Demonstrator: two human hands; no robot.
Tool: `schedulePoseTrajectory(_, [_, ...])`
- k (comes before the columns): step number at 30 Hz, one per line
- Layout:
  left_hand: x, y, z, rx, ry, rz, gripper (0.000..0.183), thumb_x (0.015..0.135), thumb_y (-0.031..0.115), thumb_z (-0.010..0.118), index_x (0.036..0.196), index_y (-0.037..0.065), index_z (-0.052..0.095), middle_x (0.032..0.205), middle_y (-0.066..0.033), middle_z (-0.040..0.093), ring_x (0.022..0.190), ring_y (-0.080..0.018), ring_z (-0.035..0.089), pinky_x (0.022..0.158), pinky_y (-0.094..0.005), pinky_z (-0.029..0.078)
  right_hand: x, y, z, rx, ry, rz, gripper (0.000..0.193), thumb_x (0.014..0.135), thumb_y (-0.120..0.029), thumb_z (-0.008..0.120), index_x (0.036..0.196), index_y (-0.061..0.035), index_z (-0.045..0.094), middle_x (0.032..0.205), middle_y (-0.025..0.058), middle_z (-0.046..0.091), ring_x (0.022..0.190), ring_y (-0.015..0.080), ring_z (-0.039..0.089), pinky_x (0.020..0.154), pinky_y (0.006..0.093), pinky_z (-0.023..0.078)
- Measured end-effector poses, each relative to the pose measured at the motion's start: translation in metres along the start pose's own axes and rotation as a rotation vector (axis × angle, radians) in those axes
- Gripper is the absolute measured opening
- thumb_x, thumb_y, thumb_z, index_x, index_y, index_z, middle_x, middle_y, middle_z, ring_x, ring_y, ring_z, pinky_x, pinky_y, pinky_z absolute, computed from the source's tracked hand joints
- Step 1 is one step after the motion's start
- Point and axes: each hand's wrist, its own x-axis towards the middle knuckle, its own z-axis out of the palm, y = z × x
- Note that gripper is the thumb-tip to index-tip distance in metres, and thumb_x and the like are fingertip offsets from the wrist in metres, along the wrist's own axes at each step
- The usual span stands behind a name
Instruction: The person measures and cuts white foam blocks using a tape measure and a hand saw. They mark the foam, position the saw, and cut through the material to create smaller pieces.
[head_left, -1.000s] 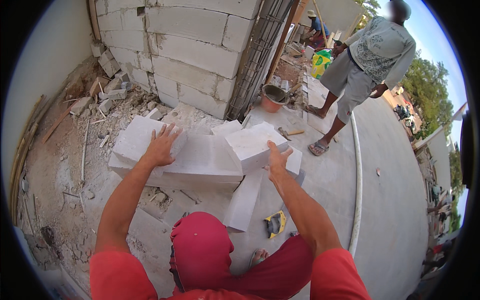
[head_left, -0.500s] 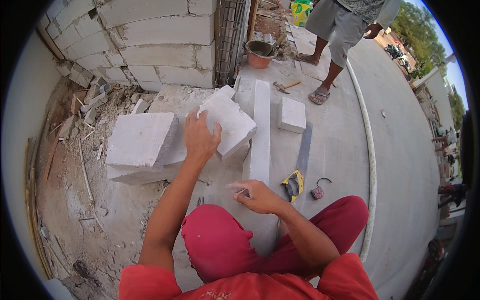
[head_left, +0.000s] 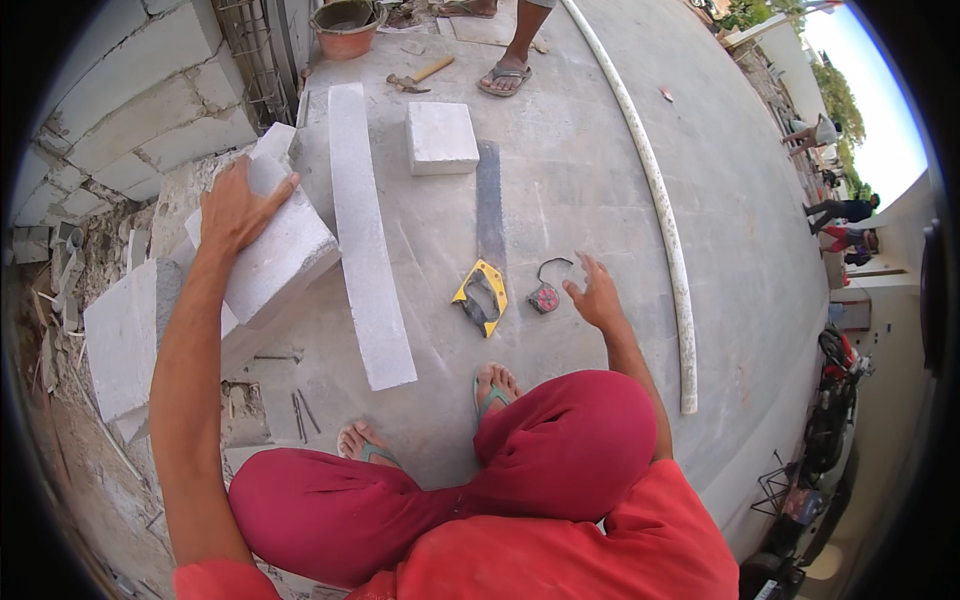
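Observation:
My left hand (head_left: 236, 208) rests on a white lightweight concrete block (head_left: 285, 250), fingers spread over its top and far edge. That block lies tilted on other white blocks. Just right of a small red and black tape measure (head_left: 543, 298), my right hand (head_left: 597, 298) hovers open with nothing in it, thumb and fingers apart. The tape measure lies on the concrete with a dark cord curling from it. Left of it is a handsaw (head_left: 482, 295) with a yellow and black handle, its blade pointing away from me. Between saw and left hand lies a long, narrow white strip of block (head_left: 366, 245).
A smaller white block (head_left: 441, 140) sits beside the saw blade. Farther off are a hammer (head_left: 421, 74), a mortar bucket (head_left: 344, 38) and another person's sandalled foot (head_left: 505, 78). A long white pipe (head_left: 645, 170) runs along the right. Rubble and a block wall (head_left: 150, 75) border the left.
My view has swung right. My right hand has moved from near the strip's near end rightward, past the saw to the tape measure, and its fingers have spread. My left hand stays on the block.

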Motion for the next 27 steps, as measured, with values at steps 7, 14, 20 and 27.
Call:
schedulePoseTrajectory(7, [-0.011, -0.021, -0.008, -0.038, 0.012, 0.239, 0.087, 0.104, 0.066, 0.056, 0.159, -0.001, 0.051, 0.152, -0.0314, 0.058, 0.144, -0.045, 0.054, 0.124, -0.0532, 0.035, -0.016, 0.036, 0.137, -0.074, -0.152, 0.043, 0.07, 0.087, -0.018, 0.087, 0.149, -0.0082, 0.058, 0.152, 0.0323, 0.051, 0.133, 0.0507, 0.056, 0.113, 0.0555, 0.048])
schedulePoseTrajectory(14, [-0.056, -0.038, -0.043, -0.679, 0.446, 0.124, 0.054, 0.111, 0.04, 0.063, 0.143, -0.003, 0.065, 0.138, -0.0246, 0.065, 0.127, -0.032, 0.064, 0.107, -0.0413, 0.052, 0.054, -0.121, 0.006, 0.758, -0.272, 0.09, 0.042, 0.107, -0.041, 0.07, 0.125, -0.0038, 0.059, 0.105, 0.0114, 0.07, 0.092, 0.0191, 0.073, 0.072, 0.0327, 0.06])
schedulePoseTrajectory(20, [-0.154, 0.065, -0.043, -1.162, 0.259, 0.377, 0.065, 0.113, 0.052, 0.057, 0.143, -0.006, 0.063, 0.117, -0.0126, 0.072, 0.107, -0.02, 0.068, 0.1, -0.0351, 0.054, 0.031, -0.359, -0.061, 0.761, -0.642, -0.404, 0.055, 0.11, -0.049, 0.065, 0.127, 0.0011, 0.05, 0.119, 0.0172, 0.065, 0.097, 0.0214, 0.075, 0.07, 0.0342, 0.064])
schedulePoseTrajectory(27, [-0.202, -0.003, -0.059, -1.179, 0.387, 0.044, 0.063, 0.108, 0.052, 0.069, 0.135, -0.005, 0.067, 0.107, -0.0107, 0.076, 0.101, -0.018, 0.069, 0.091, -0.0355, 0.057, -0.005, -0.479, 0.002, 0.989, -0.892, -0.488, 0.051, 0.115, -0.046, 0.057, 0.127, 0.0034, 0.06, 0.114, 0.0171, 0.069, 0.092, 0.0214, 0.076, 0.066, 0.0334, 0.066])
